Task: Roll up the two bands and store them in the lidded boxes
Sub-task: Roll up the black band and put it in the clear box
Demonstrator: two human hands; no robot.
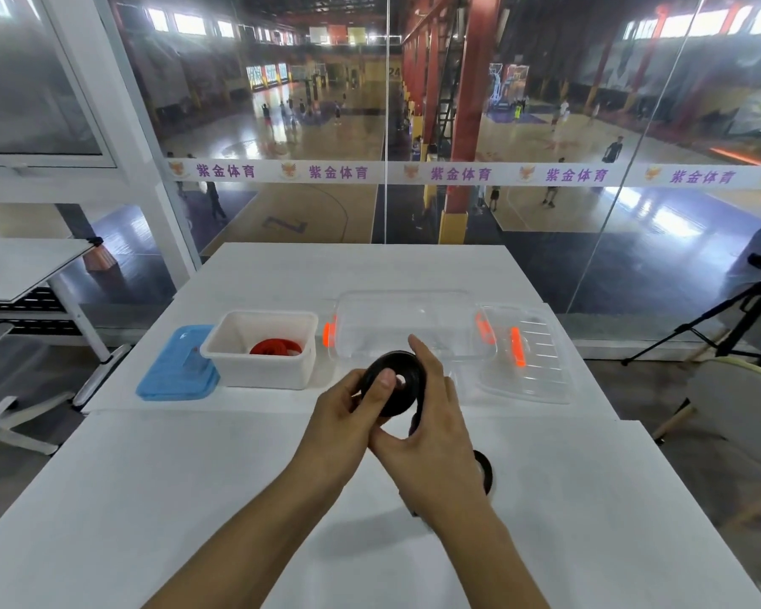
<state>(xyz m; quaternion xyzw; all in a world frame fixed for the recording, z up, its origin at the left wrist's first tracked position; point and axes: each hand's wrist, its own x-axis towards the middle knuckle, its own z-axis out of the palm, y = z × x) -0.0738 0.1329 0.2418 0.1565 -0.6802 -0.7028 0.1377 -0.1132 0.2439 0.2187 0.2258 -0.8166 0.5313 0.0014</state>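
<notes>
White tabletop [247, 476] below, both hands grip a black band [395, 382] wound into a thick coil; left hand [348, 415] pinches its face, right hand [431, 415] cups its far edge.

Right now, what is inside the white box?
A rolled red band lies inside the white box, toward its near side. The near wall hides the lower part of the roll and the floor beneath it.

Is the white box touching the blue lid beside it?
Touching. In the head view the left wall of the white box meets the blue lid with no table showing between them; the box seems to overlap the lid's right edge.
</notes>
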